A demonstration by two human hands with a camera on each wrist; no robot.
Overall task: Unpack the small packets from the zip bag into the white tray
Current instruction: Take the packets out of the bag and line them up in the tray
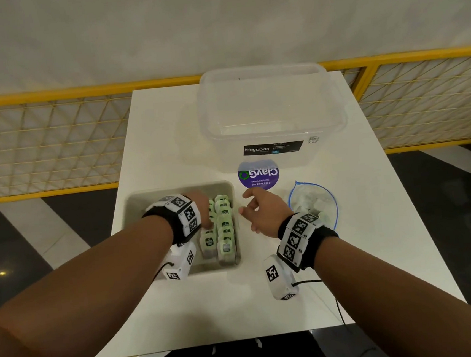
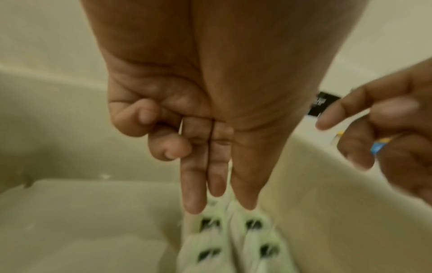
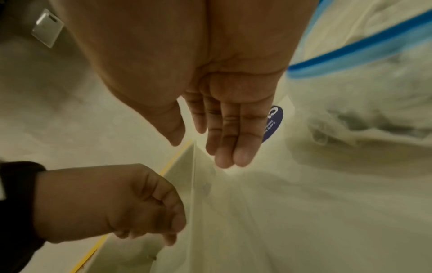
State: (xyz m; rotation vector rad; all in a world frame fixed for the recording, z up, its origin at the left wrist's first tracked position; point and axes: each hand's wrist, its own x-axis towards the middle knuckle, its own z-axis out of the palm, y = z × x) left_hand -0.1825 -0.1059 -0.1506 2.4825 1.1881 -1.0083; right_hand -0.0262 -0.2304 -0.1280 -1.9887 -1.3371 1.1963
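One white tray (image 1: 133, 205), one zip bag (image 1: 314, 199), one clear storage box (image 1: 271, 111), one purple round sticker (image 1: 258, 176), two hands; the green packets (image 1: 224, 225), in two rows, overlap too much to count

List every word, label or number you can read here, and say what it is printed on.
"Megabox": black label on the clear storage box; its smaller print and the barcode sticker are unreadable.
"ClayGo": round purple sticker on the table, upside down from the head view.
"Let's keep our pantries clean": same sticker, small print, reading uncertain.
Green packets in the white tray: dark labels, too blurred.
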